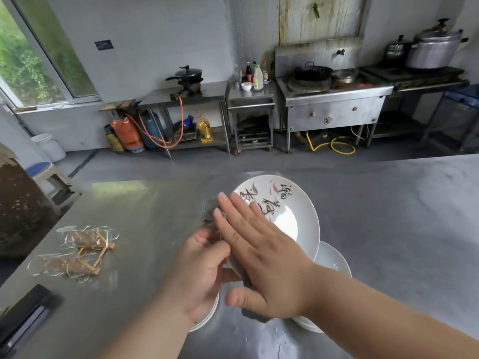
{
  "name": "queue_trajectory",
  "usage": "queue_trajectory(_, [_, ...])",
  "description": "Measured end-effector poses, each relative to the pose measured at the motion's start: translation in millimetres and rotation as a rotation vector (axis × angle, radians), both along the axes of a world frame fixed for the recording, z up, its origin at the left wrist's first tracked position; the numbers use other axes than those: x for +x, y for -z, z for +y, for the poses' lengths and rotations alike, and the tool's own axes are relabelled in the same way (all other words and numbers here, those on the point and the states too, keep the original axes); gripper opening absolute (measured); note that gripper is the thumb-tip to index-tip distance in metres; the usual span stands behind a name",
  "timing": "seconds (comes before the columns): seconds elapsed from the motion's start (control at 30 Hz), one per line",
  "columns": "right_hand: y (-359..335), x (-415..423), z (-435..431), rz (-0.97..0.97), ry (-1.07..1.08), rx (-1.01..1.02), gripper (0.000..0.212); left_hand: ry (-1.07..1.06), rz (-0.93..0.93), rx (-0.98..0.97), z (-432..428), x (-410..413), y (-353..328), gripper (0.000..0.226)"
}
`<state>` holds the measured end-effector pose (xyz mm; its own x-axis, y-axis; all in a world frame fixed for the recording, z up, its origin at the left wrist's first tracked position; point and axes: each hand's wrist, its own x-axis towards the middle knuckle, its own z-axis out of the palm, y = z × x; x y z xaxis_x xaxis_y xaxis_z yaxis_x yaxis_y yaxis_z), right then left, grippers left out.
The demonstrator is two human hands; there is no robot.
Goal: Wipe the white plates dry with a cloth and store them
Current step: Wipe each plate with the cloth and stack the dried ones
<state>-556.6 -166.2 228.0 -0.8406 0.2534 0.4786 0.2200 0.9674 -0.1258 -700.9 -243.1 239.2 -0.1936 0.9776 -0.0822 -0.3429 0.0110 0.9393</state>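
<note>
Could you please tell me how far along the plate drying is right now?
Done: nothing visibly stored. In hand: the left hand grips a printed white plate while the flat right hand presses the grey cloth on it. Left: more plates wait on the steel table.

Grey cloth (210, 209) under right grip (261, 257), against white lettered ceramic plate (293, 203); clear stick packets (80, 251) on steel worktop (129, 203), left of left grip (204, 275).

A working kitchen: steel wok stove (334, 99), gas cylinder (153, 128), big pots (432, 47), oil bottle (204, 129).
</note>
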Motion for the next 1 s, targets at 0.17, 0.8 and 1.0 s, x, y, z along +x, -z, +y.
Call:
queue_trajectory(0.17, [-16.7,12.5,29.8,-0.06,0.249,0.052,0.102,0.059,-0.029,0.023,-1.4,1.6,2.9,0.057])
queue_trajectory(0.8, [24.2,41.5,-18.9,-0.209,0.082,0.066,0.099,-0.175,-0.396,-0.165,3.6,-2.9,17.2,0.046])
queue_trajectory(1.0, [12.4,68.7,17.9,-0.244,0.423,0.057,0.106,-0.198,-0.302,-0.102,5.6,0.6,12.6,0.04])
